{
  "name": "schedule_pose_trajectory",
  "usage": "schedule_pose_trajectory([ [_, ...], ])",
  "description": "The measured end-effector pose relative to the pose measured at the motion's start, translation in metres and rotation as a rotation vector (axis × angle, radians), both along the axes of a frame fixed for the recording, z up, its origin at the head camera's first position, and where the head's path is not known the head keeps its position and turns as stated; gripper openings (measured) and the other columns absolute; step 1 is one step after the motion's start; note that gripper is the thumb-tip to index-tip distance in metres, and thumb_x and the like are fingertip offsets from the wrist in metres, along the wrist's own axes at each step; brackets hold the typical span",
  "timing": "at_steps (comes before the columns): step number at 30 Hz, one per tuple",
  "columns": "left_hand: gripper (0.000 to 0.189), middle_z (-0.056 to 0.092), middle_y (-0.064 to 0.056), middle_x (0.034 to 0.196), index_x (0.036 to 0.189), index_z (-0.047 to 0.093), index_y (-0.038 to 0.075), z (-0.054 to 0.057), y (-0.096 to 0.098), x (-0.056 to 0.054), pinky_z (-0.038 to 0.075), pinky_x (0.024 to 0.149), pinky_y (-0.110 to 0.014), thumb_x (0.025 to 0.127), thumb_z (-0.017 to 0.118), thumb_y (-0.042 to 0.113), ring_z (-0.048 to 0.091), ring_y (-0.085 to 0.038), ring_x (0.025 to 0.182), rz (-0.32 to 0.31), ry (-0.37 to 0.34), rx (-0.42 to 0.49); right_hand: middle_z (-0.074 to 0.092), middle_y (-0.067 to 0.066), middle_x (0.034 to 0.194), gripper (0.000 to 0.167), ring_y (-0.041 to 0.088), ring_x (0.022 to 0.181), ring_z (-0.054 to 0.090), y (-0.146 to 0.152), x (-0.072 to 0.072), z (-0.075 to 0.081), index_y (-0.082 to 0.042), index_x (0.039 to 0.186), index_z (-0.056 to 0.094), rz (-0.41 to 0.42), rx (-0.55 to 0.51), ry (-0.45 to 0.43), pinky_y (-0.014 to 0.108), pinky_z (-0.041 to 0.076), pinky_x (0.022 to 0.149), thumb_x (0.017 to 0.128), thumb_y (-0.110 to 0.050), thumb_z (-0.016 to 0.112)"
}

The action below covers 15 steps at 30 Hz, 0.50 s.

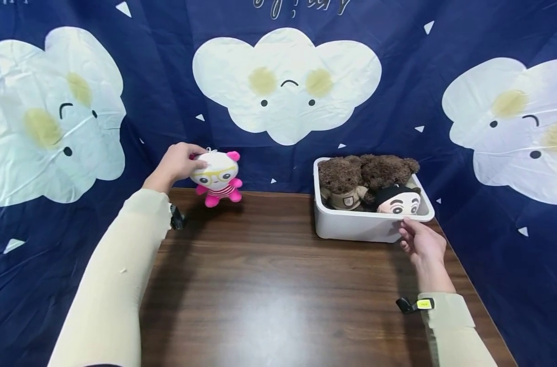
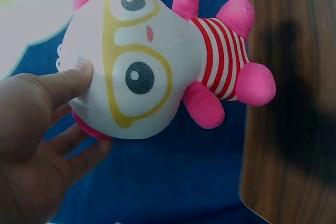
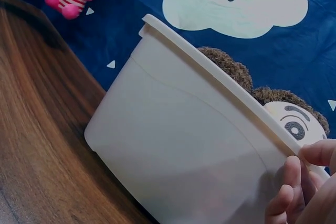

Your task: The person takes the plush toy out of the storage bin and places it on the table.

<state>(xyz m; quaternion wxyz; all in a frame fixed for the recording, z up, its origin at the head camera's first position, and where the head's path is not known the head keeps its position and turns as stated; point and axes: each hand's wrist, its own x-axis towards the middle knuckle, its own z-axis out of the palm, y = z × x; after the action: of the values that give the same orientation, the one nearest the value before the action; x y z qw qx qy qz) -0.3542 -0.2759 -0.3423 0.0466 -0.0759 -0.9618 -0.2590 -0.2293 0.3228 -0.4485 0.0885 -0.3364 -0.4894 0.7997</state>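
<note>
My left hand [image 1: 179, 162] grips a plush toy [image 1: 215, 176] by its white head, thumb on the front and fingers behind. The toy has yellow glasses, pink limbs and a red-striped body; in the left wrist view the plush toy [image 2: 139, 66] shows its face to the camera. It hangs above the far left of the table. At the right, my right hand [image 1: 422, 244] pinches the front rim of a white bin [image 1: 351, 227]. Inside the bin are a brown teddy bear [image 1: 344, 181], another brown furry plush [image 1: 386, 171] and a doll with a black cap [image 1: 399, 204].
The brown wooden table [image 1: 269, 285] ends at the back against a dark blue curtain [image 1: 168, 102] printed with white clouds. The bin stands at the table's back right, near its right edge. Curtain panels hang on both sides too.
</note>
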Motion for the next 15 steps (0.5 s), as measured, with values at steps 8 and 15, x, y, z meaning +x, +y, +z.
schedule_pose_trajectory([
  [8, 0.035, 0.064, -0.032, 0.125, 0.126, 0.068, -0.002, -0.025, -0.044, -0.006, 0.044, 0.102, -0.061, 0.095, 0.070, 0.013, 0.054, -0.046, 0.113, 0.087, -0.013, -0.049, 0.075, -0.005, 0.068, 0.013, 0.007, 0.051, 0.067, -0.001, -0.001, -0.004, -0.017, 0.076, 0.080, 0.012, 0.008, 0.013, 0.025, 0.045, 0.039, 0.087, -0.011, 0.082],
  [15, 0.035, 0.062, -0.034, 0.128, 0.129, 0.066, -0.002, -0.041, -0.062, -0.010, 0.043, 0.102, -0.064, 0.097, 0.069, 0.013, 0.055, -0.051, 0.115, 0.123, -0.025, -0.112, 0.074, -0.005, 0.068, 0.012, 0.007, 0.052, 0.067, 0.000, -0.003, -0.003, -0.016, 0.076, 0.080, 0.000, 0.016, 0.010, 0.026, 0.045, 0.040, 0.086, -0.011, 0.083],
])
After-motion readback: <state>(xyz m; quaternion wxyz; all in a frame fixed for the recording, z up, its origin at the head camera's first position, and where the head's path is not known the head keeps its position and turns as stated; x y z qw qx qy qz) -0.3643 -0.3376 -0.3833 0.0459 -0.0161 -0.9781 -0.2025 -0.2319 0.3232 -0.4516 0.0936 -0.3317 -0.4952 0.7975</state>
